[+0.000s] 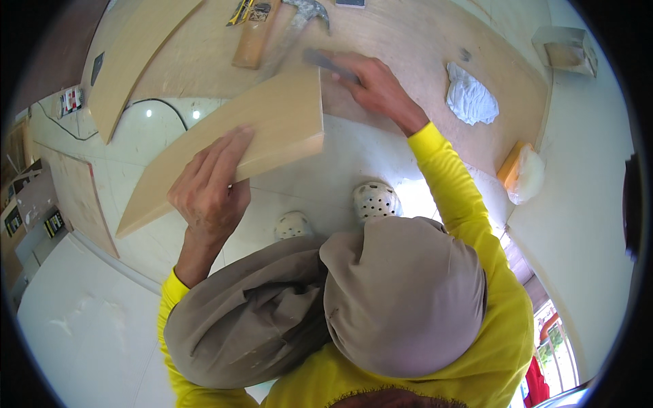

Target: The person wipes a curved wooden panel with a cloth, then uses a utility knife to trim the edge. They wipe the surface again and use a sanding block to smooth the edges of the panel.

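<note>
A long pale wooden board (272,112) slants up in front of me, its squared end at the right and its far end at the lower left. My left hand (212,173) grips it at the near edge, fingers laid over the face. Beside the squared end, my right hand (373,87) is wrapped round a dark, flat, bar-shaped tool (331,66). The tool is slightly blurred, and its kind does not show. Its front lies close to the board's upper corner; whether they touch I cannot tell.
A claw hammer (304,15) and a block of wood (256,37) lie on the wooden sheet beyond. A crumpled white cloth (471,95) and an orange pack in plastic (520,173) are at the right. Another long board (129,75) and a black cord (178,109) are at the left.
</note>
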A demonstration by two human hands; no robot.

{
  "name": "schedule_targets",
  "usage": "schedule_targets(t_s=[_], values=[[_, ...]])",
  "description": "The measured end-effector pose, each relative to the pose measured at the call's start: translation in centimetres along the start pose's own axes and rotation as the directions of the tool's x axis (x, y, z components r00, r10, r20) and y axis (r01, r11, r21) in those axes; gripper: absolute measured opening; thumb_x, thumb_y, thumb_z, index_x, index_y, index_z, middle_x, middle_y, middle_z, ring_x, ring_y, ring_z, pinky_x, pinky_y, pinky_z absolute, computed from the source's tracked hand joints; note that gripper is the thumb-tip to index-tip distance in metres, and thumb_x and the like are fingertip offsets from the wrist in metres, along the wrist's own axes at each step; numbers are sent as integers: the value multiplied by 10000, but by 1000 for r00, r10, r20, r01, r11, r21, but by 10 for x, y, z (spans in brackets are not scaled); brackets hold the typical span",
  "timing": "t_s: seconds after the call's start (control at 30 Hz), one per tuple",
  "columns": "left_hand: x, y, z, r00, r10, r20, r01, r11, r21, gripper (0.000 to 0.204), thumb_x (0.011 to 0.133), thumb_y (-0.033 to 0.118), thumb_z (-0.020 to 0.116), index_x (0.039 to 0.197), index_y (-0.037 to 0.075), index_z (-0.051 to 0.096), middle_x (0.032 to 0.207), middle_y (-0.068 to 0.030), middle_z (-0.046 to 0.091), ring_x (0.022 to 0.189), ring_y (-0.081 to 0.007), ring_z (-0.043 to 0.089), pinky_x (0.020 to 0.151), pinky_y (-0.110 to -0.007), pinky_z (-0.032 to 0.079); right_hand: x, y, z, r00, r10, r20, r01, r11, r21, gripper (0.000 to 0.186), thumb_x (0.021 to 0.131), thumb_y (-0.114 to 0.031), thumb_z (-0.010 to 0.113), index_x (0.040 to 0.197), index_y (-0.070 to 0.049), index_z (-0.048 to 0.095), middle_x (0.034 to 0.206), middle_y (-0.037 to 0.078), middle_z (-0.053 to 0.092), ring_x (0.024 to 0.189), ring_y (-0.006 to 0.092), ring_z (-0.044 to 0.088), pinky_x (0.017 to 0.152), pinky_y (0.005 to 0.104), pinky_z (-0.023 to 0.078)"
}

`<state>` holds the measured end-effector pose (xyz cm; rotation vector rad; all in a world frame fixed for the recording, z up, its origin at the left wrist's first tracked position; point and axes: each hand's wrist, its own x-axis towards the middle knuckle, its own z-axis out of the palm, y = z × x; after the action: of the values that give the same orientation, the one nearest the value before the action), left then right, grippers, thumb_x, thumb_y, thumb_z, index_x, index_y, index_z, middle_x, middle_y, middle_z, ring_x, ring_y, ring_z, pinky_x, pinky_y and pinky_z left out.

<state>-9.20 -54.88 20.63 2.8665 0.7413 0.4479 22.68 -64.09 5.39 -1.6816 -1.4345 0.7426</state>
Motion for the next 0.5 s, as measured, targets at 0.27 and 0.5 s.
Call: schedule_targets(t_s=[0.27, 0.5], values=[[-4, -2, 1, 998, 23, -53, -23, 1000, 6, 666, 701, -119, 717, 1306, 125, 849, 1214, -73, 885, 1077, -270, 865, 888, -348, 680, -55, -91, -86, 976, -205, 72, 164, 913, 374, 244, 1067, -128, 781, 1291, -36, 751, 954, 184, 734, 869, 385, 663, 852, 459, 559], [-2, -2, 5, 999, 25, -45, -25, 1000, -14, 650, 722, -122, 725, 1316, 112, 845, 1212, -82, 887, 1091, -276, 863, 912, -354, 681, -3, 41, -1, 976, 39, -216, -16, 994, 109, 363, 1098, -167, 744, 1456, -106, 746, 1082, 193, 801, 902, 369, 694, 895, 445, 578]])
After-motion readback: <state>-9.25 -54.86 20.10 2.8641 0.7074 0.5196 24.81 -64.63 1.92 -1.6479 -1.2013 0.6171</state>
